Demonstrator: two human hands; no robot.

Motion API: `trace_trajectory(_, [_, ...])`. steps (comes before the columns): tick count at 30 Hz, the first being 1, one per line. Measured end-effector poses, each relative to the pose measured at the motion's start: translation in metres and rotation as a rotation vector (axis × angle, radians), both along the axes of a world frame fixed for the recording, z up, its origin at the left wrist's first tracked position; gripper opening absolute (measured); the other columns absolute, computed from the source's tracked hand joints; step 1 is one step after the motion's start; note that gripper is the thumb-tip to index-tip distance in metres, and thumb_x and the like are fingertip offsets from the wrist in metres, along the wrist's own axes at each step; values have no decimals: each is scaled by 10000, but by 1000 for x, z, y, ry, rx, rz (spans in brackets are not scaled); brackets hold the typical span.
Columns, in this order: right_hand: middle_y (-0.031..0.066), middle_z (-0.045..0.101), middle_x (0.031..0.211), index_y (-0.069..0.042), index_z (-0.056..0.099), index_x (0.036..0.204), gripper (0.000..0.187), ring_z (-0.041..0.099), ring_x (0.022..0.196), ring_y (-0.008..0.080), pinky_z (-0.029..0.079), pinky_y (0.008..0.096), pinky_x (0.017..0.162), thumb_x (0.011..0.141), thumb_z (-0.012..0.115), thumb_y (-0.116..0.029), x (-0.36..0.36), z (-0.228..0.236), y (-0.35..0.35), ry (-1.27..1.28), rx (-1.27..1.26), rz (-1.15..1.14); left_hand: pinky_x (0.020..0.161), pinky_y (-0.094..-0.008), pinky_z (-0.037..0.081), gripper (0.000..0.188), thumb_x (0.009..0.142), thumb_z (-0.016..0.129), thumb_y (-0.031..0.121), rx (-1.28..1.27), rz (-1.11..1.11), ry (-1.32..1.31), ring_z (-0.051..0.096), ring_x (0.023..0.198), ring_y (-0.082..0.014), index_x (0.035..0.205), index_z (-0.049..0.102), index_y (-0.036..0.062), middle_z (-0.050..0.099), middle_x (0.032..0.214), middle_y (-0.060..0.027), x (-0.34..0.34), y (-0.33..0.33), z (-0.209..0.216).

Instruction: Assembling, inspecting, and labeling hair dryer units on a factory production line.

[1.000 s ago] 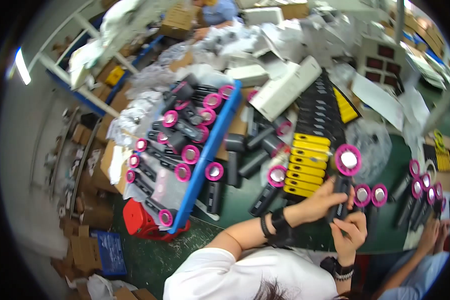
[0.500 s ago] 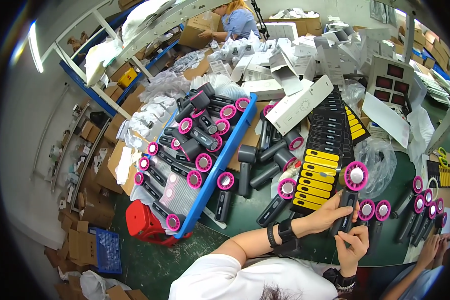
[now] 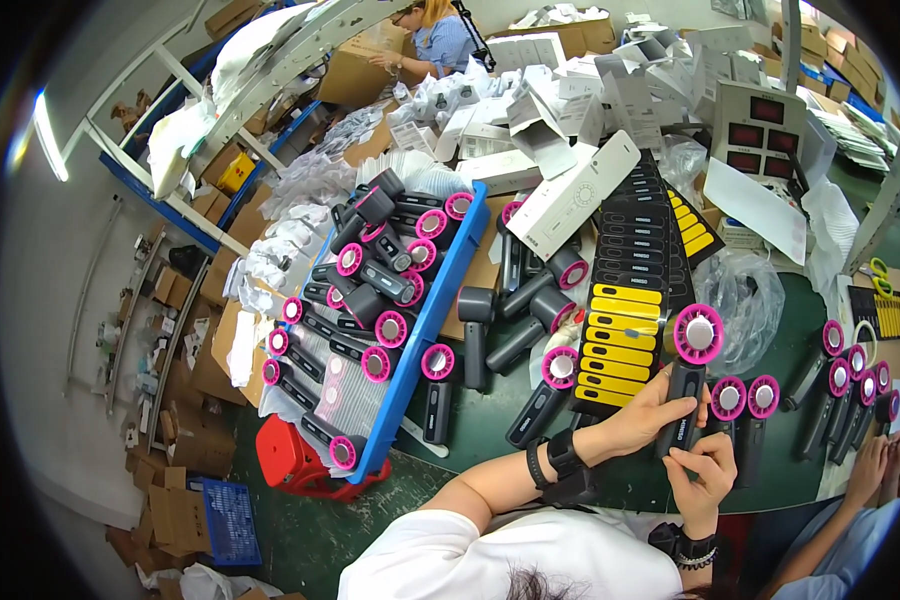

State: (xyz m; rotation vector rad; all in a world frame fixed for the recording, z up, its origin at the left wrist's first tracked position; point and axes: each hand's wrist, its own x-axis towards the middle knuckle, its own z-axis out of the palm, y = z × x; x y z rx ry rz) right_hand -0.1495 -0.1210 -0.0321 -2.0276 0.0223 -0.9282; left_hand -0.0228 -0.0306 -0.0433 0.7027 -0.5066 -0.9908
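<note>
A dark grey hair dryer [image 3: 698, 334] with a pink ring and silver centre is held upright in front of me. My left hand [image 3: 640, 418] is closed round its handle, thumb across the front. The fingers of my right hand [image 3: 702, 472] pinch the lower end of the same handle; the exact contact is partly hidden. Just left of the held dryer lie sheets of yellow and black labels [image 3: 618, 345]. Two more dryers [image 3: 728, 398] rest on the table behind my right hand. Another dryer [image 3: 542, 405] lies left of the label sheets.
A blue-rimmed tray [image 3: 422, 320] full of dryers stands at the left, above a red stool [image 3: 288, 450]. White boxes [image 3: 570, 195] are heaped at the back. Clear plastic bags [image 3: 745, 315] lie beyond the dryer. At the right, a co-worker's hands [image 3: 875, 465] are beside more dryers [image 3: 842, 410].
The view has shifted slightly, so the surroundings sit a little differently. Both hands stay on the same dryer, with the right fingers slightly higher on its lower end.
</note>
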Motion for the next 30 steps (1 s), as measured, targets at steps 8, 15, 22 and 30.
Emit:
trace_trajectory(8, [31,476,720,-94,691,819,279,463,599,155,356,257,507,578,788,7,3,-2,-1,3,12,5,844,-299,435,439,916,504,100,12,12,6,528,922,-149,1312,323,48,506,1067,-64,2,1,0])
trace_trajectory(15, [33,479,710,-91,697,812,262,469,597,159,364,255,507,585,789,1,0,-4,-1,-7,6,13,839,-292,433,437,910,511,106,21,22,-10,528,921,-146,1304,331,44,509,1053,-61,-2,2,0])
trace_trajectory(22, [30,483,691,-89,710,826,255,486,598,164,393,271,509,597,796,-16,-2,-4,-1,2,35,10,810,-298,455,470,881,544,142,140,54,-129,550,877,-160,1287,338,25,523,1005,-74,-2,1,4])
trace_trajectory(30, [21,494,703,-98,718,840,257,484,597,151,391,260,505,604,805,-44,10,-10,-6,-70,27,47,834,-326,476,441,885,503,76,112,79,-18,566,917,-176,1288,336,16,529,1029,-83,3,4,16])
